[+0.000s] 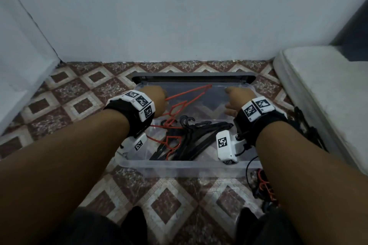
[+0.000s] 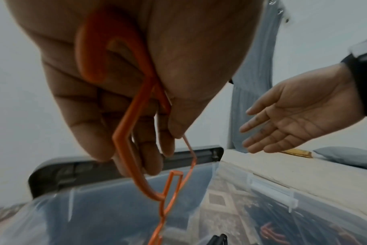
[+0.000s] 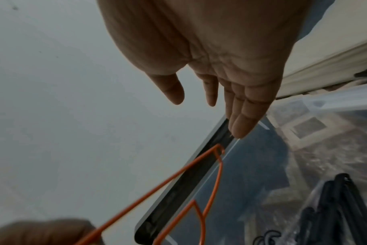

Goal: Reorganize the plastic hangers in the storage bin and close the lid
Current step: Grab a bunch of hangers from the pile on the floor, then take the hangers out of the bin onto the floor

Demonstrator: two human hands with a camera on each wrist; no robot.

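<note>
A clear plastic storage bin (image 1: 179, 166) stands open on the tiled floor. Its grey-rimmed clear lid (image 1: 191, 76) leans back against the wall. My left hand (image 1: 154, 98) holds orange hangers (image 1: 187, 93) by their hooks (image 2: 107, 54) above the bin's left side, fingers curled round them. The hangers' long arms reach toward the lid (image 3: 191, 179). My right hand (image 1: 234, 97) hovers over the bin's right side with straight fingers (image 3: 239, 122) and holds nothing; its open palm (image 2: 300, 114) faces left. A pile of black hangers (image 1: 191, 137) lies inside the bin with another orange hanger (image 1: 173, 145).
A white mattress (image 1: 322, 89) runs along the right, close to the bin. More hangers, black (image 1: 306, 125) and orange (image 1: 264, 183), lie on the floor by the bin's right side. The white wall (image 1: 179, 16) stands just behind the lid.
</note>
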